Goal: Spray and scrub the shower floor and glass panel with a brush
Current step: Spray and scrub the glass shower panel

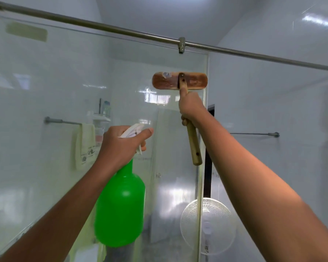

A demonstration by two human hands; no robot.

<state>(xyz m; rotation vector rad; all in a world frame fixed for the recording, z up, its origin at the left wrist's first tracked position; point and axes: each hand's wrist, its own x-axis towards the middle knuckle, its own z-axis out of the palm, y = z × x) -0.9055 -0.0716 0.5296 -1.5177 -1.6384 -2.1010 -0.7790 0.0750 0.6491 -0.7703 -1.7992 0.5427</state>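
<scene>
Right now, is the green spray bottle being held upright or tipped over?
Roughly upright, leaning slightly. The green spray bottle hangs body-down beneath its white trigger head, which the left hand grips. How full it is cannot be told: the plastic is opaque.

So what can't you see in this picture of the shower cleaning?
All in the head view:
- Bristles of the brush: they face the glass panel, behind its wooden back.
- Spray bottle nozzle and trigger: mostly covered by the left hand.
- Middle of the brush handle: wrapped by the right hand.
- Shower floor: below the picture's bottom edge.
- Towel print: blurred through the glass.
</scene>
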